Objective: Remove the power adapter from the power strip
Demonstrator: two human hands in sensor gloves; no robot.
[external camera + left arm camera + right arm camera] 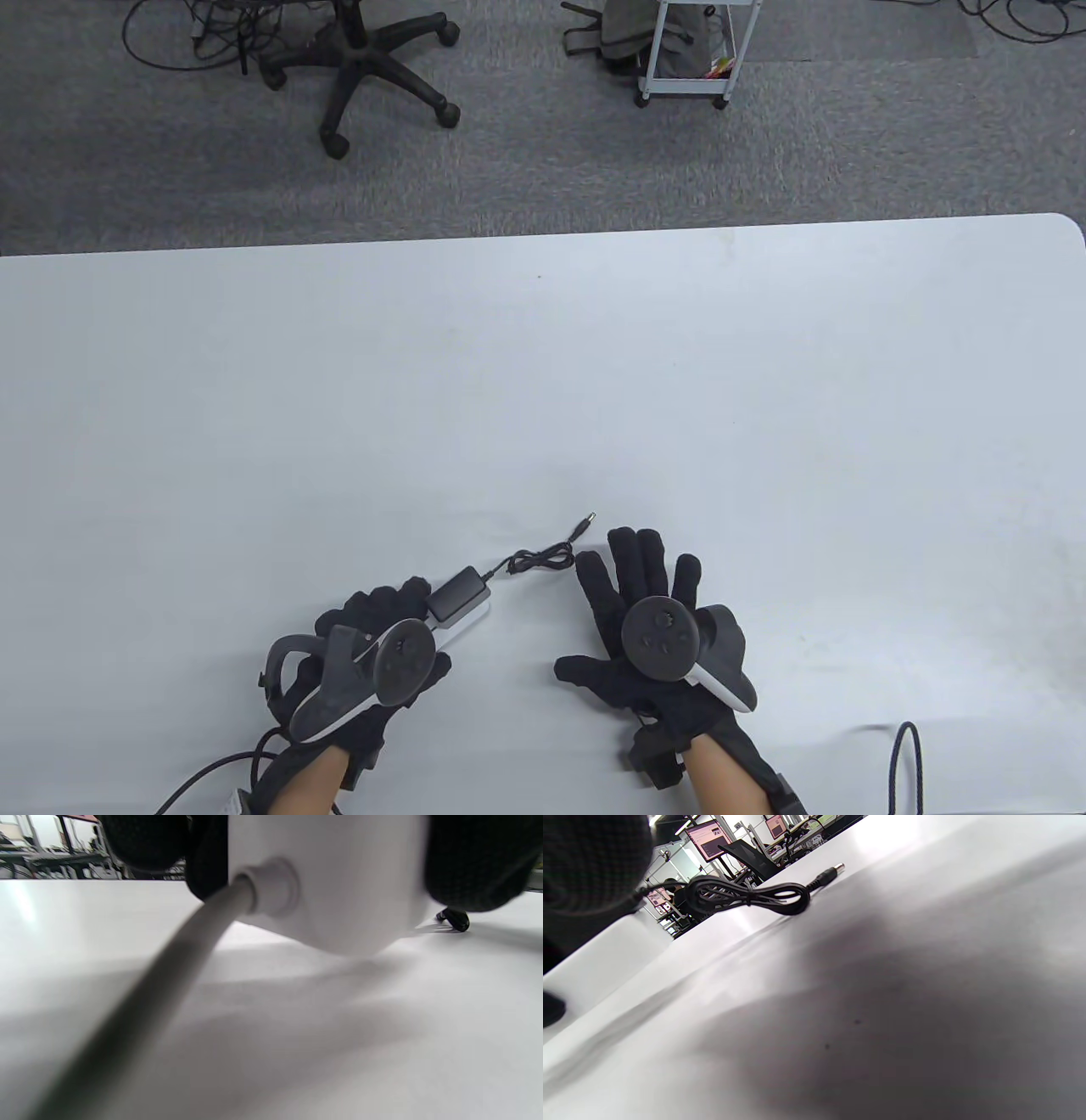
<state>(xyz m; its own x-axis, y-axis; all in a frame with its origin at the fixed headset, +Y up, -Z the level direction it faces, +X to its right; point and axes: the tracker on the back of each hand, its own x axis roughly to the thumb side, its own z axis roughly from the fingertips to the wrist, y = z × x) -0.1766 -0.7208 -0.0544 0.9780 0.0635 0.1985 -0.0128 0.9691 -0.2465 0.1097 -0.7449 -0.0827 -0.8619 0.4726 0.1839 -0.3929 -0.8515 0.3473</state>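
A black power adapter [456,592] sits plugged into a white power strip [467,625] near the table's front edge. My left hand [386,607] grips the strip from the left; its fingers [475,861] wrap both sides of the strip's end [339,878], where the grey cord [169,976] comes out. The adapter's thin black cable [539,560] lies bundled, ending in a barrel plug [585,523]. The bundle [746,895] and plug [831,872] also show in the right wrist view. My right hand [645,577] lies flat on the table, fingers spread, just right of the cable, holding nothing.
The white table [764,382] stretches far and right of the hands. A black cable loop [906,764] lies at the front right edge. The strip's cord [204,777] runs off the front left. An office chair [365,68] and a cart [687,51] stand on the floor beyond.
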